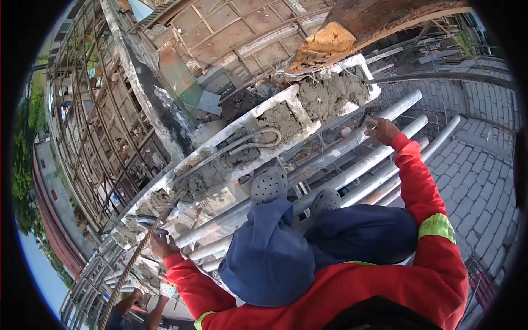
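Pipes [360, 165] seemingly support me; my right hand [382, 131] curls half-open at one; my left hand's [161, 243] grip I cannot tell.

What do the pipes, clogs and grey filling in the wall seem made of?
Pipes: probably galvanised steel, dull silver with brown patches.
Clogs: likely moulded foam or rubber, matte grey with round holes.
Filling: apparently mortar or concrete, rough, matte, lumpy.

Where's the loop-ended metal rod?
Head view, just left of centre: the rod lies on grey mortar along the block wall, beyond the clogs.
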Demonstrator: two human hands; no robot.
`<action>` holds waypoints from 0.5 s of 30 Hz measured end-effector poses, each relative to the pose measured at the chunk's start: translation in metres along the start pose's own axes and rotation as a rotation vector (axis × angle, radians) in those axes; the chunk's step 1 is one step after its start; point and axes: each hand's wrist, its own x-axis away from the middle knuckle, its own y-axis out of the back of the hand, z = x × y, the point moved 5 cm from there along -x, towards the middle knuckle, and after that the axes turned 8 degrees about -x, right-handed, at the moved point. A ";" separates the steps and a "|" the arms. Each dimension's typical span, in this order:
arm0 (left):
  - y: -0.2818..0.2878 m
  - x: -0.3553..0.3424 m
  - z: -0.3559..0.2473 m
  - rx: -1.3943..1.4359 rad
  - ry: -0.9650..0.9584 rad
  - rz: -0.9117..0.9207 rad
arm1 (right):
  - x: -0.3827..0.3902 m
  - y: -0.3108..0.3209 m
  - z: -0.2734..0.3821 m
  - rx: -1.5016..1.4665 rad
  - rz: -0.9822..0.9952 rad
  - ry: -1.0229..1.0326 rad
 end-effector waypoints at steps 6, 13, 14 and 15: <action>-0.040 -0.051 -0.001 0.956 0.381 0.216 | 0.047 0.027 -0.019 -0.264 -0.212 -0.043; -0.001 -0.020 -0.046 1.175 0.969 0.157 | 0.061 0.023 0.001 -0.375 -0.174 -0.013; 0.004 -0.021 -0.046 1.125 1.003 0.141 | 0.060 0.021 0.007 -0.392 -0.147 0.005; -0.031 -0.035 -0.015 1.126 0.988 0.141 | 0.062 0.023 0.013 -0.400 -0.158 0.002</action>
